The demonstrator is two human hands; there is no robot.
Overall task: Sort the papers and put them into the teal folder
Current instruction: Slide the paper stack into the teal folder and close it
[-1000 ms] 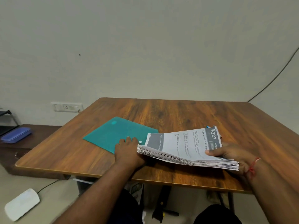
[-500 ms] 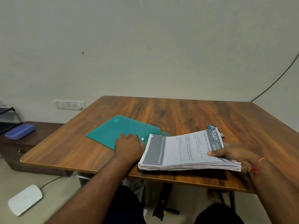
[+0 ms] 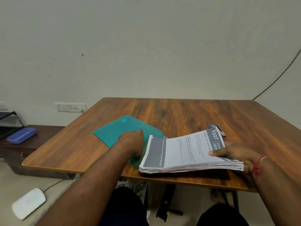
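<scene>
Table [image 3: 187,115]: wood-grain top, smooth, soft sheen; teal folder [image 3: 114,131] on table: thin plastic, smooth, faintly translucent; stack of papers [image 3: 184,152] at table's near edge: matt printed paper; stapler [image 3: 219,130] on table: bare metal, blue plastic; box [image 3: 22,135] left of table: blue plastic, slight gloss.

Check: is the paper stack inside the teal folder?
No, the paper stack sits outside the teal folder, held by the right hand.
</scene>
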